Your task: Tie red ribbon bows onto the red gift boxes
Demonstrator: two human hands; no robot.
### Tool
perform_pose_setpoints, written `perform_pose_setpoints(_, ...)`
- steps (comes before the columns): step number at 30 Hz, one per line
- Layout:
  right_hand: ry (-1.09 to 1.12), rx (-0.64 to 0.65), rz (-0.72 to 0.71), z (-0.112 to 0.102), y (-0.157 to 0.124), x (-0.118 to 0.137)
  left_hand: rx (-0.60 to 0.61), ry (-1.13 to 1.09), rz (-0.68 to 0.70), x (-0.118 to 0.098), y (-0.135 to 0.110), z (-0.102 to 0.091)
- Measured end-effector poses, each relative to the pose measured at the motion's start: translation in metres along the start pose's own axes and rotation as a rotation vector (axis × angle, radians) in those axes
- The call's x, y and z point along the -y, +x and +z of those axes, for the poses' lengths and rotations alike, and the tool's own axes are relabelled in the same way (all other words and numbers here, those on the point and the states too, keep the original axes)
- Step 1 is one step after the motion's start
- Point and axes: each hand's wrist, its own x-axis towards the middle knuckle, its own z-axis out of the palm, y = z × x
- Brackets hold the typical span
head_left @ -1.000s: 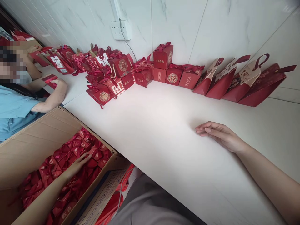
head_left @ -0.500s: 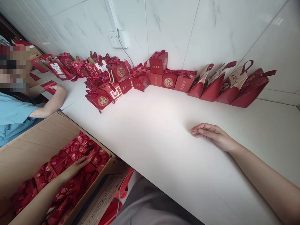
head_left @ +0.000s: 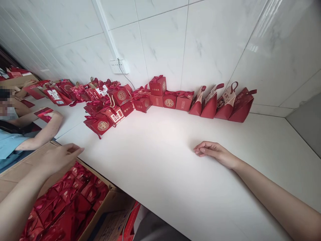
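Observation:
My left hand (head_left: 60, 157) hovers over the near rim of the cardboard carton (head_left: 25, 163), beside the table's left edge. Its fingers are loosely bent and apart, and nothing shows in them. Below it the carton is packed with red gift boxes (head_left: 67, 197) tied with ribbon. My right hand (head_left: 215, 153) rests on the white table (head_left: 160, 160), fingers slightly curved, holding nothing. Farther back stands a row of red gift boxes (head_left: 169, 101), with one stacked box (head_left: 157, 86) on top. To their right are several triangular handled boxes (head_left: 222, 103).
At the left, a co-worker's arm (head_left: 45, 130) reaches over the table with a red box (head_left: 43, 114) in hand. More red boxes and bags (head_left: 100, 92) crowd the back left. A tiled wall with a power socket (head_left: 119, 66) and its cable runs behind the table.
My left hand has risen out of the carton and moved up and left, above the boxes. The view has tilted and shifted; my right hand stays on the table.

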Motion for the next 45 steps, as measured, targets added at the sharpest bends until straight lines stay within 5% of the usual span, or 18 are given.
perform_pose_setpoints(5,0.017,0.003,0.005,0.002,0.005,0.003,-0.146,0.023,0.18,-0.06,0.049,-0.027)
perform_pose_setpoints(8,0.023,0.0,-0.003,0.003,0.008,0.005,-0.294,-0.048,0.365,-0.105,0.08,-0.029)
perform_pose_setpoints(12,0.04,0.007,-0.021,0.002,0.012,0.005,-0.288,-0.182,0.576,-0.174,0.12,-0.023)
perform_pose_setpoints(15,0.058,0.006,-0.024,0.001,0.014,0.004,-0.327,-0.35,0.589,-0.228,0.15,-0.014)
perform_pose_setpoints(19,0.069,0.005,-0.032,0.001,0.014,0.004,-0.46,-0.71,0.433,-0.284,0.176,0.006)
perform_pose_setpoints(24,0.111,0.012,-0.024,-0.001,0.017,0.006,-0.651,-0.822,0.405,-0.34,0.166,0.044)
perform_pose_setpoints(28,0.152,0.009,-0.017,-0.003,0.021,0.008,-0.673,-0.819,0.727,-0.403,0.14,0.06)
perform_pose_setpoints(32,0.196,0.011,-0.002,-0.004,0.023,0.01,-0.595,-0.757,0.967,-0.477,0.112,0.051)
perform_pose_setpoints(36,0.222,0.009,0.019,-0.004,0.024,0.011,-0.564,-0.746,0.705,-0.534,0.089,0.031)
perform_pose_setpoints(40,0.238,0.015,0.013,-0.005,0.026,0.01,-0.477,-0.734,0.482,-0.557,0.08,0.018)
perform_pose_setpoints(45,0.237,0.019,0.016,-0.007,0.026,0.011,-0.416,-0.696,0.493,-0.544,0.077,0.009)
